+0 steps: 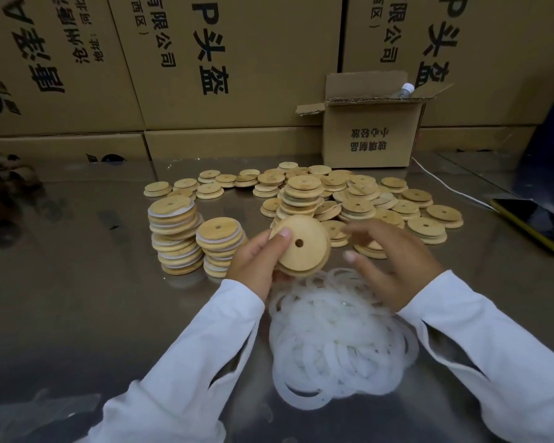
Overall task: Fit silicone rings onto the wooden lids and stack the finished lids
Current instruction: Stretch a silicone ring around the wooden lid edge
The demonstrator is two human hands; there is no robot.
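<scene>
My left hand (256,260) grips a round wooden lid (304,251) with a centre hole, tilted toward me above the table. My right hand (394,260) hovers just right of the lid with its fingers spread and relaxed, holding nothing. Below both hands lies a heap of translucent white silicone rings (336,343). Two stacks of ringed lids (176,238) stand to the left of my left hand, the nearer one (219,244) shorter. A loose pile of bare wooden lids (359,199) spreads behind my hands.
A small open cardboard box (368,135) with a bottle in it stands at the back right. Large printed cartons (205,65) wall off the rear. A phone (534,222) and white cable (445,183) lie at the right. Brown cardboard rolls (4,190) sit at the far left.
</scene>
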